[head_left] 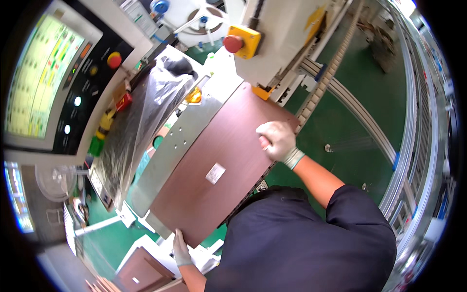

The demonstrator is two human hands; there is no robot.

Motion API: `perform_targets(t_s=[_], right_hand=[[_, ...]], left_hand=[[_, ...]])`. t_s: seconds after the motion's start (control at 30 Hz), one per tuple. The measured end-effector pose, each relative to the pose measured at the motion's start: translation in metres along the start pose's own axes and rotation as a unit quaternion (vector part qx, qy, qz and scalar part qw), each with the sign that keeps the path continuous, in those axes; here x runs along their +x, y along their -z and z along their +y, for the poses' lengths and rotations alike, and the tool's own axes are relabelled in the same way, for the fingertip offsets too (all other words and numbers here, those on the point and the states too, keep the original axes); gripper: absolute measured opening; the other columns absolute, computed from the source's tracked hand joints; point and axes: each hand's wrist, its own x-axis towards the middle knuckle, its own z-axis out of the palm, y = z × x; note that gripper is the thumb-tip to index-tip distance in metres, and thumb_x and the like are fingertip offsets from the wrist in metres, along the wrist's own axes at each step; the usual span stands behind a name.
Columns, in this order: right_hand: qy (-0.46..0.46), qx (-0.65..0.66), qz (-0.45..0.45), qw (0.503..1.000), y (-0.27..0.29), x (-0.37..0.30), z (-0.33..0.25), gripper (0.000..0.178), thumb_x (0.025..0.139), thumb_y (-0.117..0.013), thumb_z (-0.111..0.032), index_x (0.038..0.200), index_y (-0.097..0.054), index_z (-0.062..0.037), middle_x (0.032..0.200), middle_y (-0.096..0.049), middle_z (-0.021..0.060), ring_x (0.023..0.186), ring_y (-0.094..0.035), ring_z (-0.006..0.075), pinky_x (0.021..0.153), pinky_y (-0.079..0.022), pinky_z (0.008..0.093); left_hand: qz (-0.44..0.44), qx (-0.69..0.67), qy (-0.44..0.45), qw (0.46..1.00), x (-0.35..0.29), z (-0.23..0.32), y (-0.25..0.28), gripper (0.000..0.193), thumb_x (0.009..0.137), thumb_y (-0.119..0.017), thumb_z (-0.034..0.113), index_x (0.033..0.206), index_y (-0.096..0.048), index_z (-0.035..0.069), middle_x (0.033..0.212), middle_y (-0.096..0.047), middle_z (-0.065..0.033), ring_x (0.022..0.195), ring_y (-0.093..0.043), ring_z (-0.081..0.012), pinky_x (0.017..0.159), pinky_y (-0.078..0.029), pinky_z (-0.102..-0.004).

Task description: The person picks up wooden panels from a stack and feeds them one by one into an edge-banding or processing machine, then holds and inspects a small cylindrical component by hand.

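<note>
A long brown wood-grain panel [232, 141] lies slanted across a grey metal machine table, with a white label [215, 173] on its face. My left hand [181, 250], in a whitish glove, grips the panel's near-left end at the corner; its fingertips are partly hidden by the edge. My right hand [279, 141], gloved too, is closed over the panel's right part, close to the edge on my side. Its fingers are curled, with a bare fingertip or thumb tip showing; whatever they may hold cannot be made out.
Beyond the panel stands a machine head with a red stop button [233, 44] on a yellow box. A control screen [41, 78] is at the left. Plastic sheeting [165, 87] covers a bench. More brown panels [141, 270] are stacked lower left. A roller conveyor [413, 121] curves along the right.
</note>
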Motion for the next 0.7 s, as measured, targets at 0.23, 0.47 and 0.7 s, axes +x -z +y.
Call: perform_targets(t_s=[0.23, 0.47, 0.7], right_hand=[[0.035, -0.051, 0.052, 0.997, 0.027, 0.024, 0.087, 0.02, 0.08, -0.068, -0.007, 0.1, -0.073, -0.0076, 0.101, -0.074, 0.0125, 0.094, -0.07, 0.0358, 0.086, -0.054, 0.048], [-0.064, -0.138, 0.107, 0.983, 0.041, 0.038, 0.138, 0.023, 0.079, -0.069, -0.007, 0.101, -0.074, -0.0074, 0.106, -0.074, 0.0143, 0.102, -0.068, 0.036, 0.094, -0.054, 0.0465], [-0.001, -0.047, 0.054, 0.997, -0.012, -0.006, -0.009, 0.015, 0.078, -0.069, -0.017, 0.093, -0.069, -0.015, 0.102, -0.069, 0.0063, 0.099, -0.063, 0.0285, 0.09, -0.049, 0.0437]], left_hand=[[-0.014, 0.088, 0.002, 0.996, -0.013, 0.082, -0.092, 0.07, 0.108, -0.049, 0.055, 0.132, -0.06, -0.009, 0.125, -0.068, -0.0214, 0.115, -0.062, -0.0296, 0.102, -0.046, -0.0395], [-0.066, 0.112, -0.143, 0.981, 0.004, 0.101, -0.147, 0.072, 0.107, -0.046, 0.057, 0.123, -0.062, -0.011, 0.116, -0.07, -0.0264, 0.109, -0.067, -0.0382, 0.098, -0.049, -0.041], [-0.004, 0.398, -0.376, 0.837, -0.011, 0.038, -0.161, 0.028, 0.098, -0.058, 0.034, 0.103, -0.067, 0.008, 0.086, -0.069, -0.019, 0.082, -0.067, -0.0411, 0.076, -0.053, -0.0511]])
